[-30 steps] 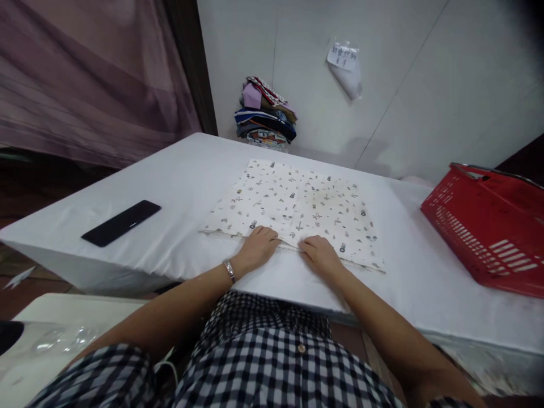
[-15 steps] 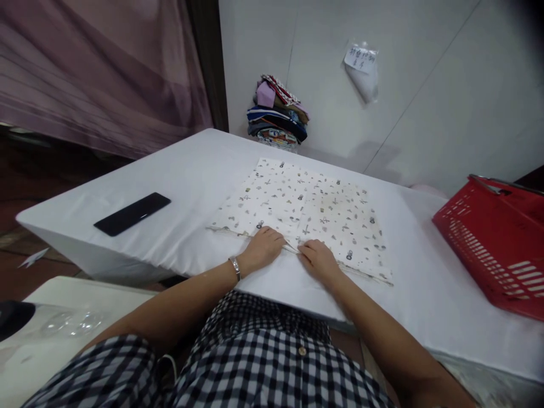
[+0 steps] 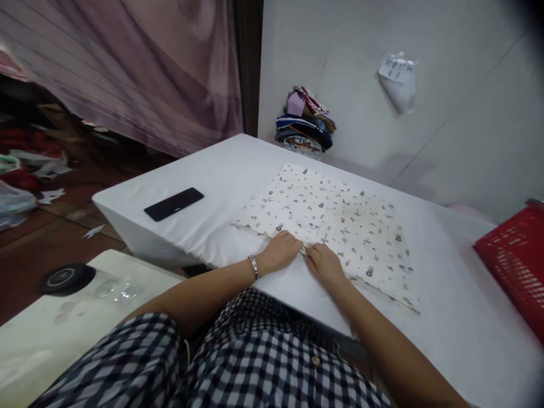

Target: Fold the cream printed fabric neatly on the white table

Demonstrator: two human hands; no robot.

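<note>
A cream cloth [image 3: 293, 198] with small grey-brown printed motifs lies flat in a rectangle, its layered near edge towards me. My left hand [image 3: 281, 251], with a silver bracelet at the wrist, is closed on the middle of that near edge. Right beside it, my right hand [image 3: 326, 264] pinches the same edge. A small bit of the edge shows between the fingertips of both hands. The fingers' undersides are hidden.
A white-covered table [image 3: 221, 170] bears the cloth and a black phone [image 3: 174, 204] to the left. Folded clothes [image 3: 305, 122] are stacked by the wall. At the right stands a red basket [image 3: 516, 258]. A pale stool-like surface [image 3: 140, 275] holds a black round object [image 3: 67, 278].
My view has swung left, so everything appears further right. My hands have come closer together on the cloth's near edge, and the gap between them has narrowed.
</note>
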